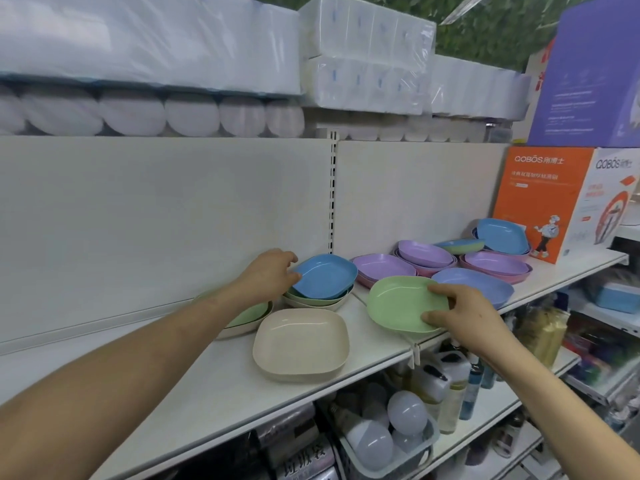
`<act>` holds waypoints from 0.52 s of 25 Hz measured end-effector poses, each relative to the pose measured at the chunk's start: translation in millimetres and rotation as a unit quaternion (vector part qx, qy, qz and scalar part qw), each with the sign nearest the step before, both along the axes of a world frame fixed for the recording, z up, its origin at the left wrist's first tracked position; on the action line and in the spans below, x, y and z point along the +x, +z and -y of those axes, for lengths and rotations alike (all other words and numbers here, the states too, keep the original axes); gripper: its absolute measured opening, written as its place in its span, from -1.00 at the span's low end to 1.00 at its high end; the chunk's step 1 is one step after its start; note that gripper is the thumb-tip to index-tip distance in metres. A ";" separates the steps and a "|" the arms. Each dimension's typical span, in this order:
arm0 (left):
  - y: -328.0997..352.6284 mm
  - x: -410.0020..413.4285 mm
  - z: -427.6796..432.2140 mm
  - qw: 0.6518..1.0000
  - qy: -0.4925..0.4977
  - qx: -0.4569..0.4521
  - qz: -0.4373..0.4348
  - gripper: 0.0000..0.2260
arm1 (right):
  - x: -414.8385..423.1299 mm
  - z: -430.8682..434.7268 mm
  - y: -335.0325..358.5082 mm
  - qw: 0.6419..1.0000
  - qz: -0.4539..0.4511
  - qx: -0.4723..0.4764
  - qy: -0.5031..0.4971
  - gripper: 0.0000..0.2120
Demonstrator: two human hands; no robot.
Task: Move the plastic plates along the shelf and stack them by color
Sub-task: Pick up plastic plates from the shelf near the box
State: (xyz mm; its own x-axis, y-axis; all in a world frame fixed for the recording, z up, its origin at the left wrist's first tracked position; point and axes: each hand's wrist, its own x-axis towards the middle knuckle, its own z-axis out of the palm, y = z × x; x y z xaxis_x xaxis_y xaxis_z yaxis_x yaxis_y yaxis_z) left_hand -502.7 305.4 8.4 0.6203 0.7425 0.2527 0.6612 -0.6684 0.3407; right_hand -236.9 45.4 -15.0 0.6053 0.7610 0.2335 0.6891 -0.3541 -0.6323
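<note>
Two hands are on plates at once. The left hand (273, 271) curls its fingers over the far-left edge of a blue plate (325, 275), which sits tilted on top of a small mixed pile (311, 301) of green and cream plates near the middle of the shelf (214, 386). The right hand (460, 313) is clamped on a green plate (398, 303), thumb on the near rim and fingers over the far rim, holding it at the shelf's front edge just right of the pile.

A cream plate (301, 341) lies alone at the near edge. Another green plate (249, 315) shows under the left forearm, resting on a cream one. To the right, further along, sit purple plates (384, 266), pink ones below them, and more blue plates (502, 235) near an orange box (543, 199).

The step looks like sorting: blue off the mixed pile, green over to its own kind. To do it well, lift the blue plate straight up so the ones beneath do not slide, and keep the green one level while it crosses above the cream plate. The green target lies to the left, so the right arm would cross the left; move one hand at a time.

The green plate is a rounded rectangle. Its long axis runs roughly left to right, hollow side up, tipped slightly toward the camera.
</note>
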 end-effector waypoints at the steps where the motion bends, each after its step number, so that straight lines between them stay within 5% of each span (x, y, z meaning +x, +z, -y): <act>1: -3.0 7.5 -5.4 1.000 -0.001 0.014 -0.024 -0.57 | 2.7 4.8 1.6 1.000 0.004 0.010 0.001 -0.35; 9: -17.3 40.8 -20.6 0.999 0.006 0.021 -0.044 -0.58 | 13.8 35.6 5.6 1.000 0.007 0.029 -0.003 -0.39; 13: -11.7 51.2 -18.6 0.998 0.040 0.021 -0.051 -0.84 | 15.3 40.6 1.4 1.000 0.008 0.030 0.002 -0.39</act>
State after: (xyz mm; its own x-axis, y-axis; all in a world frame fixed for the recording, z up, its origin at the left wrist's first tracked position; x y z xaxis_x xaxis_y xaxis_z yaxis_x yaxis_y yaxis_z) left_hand -451.6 323.9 -3.4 0.5839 0.7809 0.2221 0.7429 -0.6242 0.2417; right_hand -221.6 4.8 -13.6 0.5988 0.7470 0.2889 0.7005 -0.3136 -0.6411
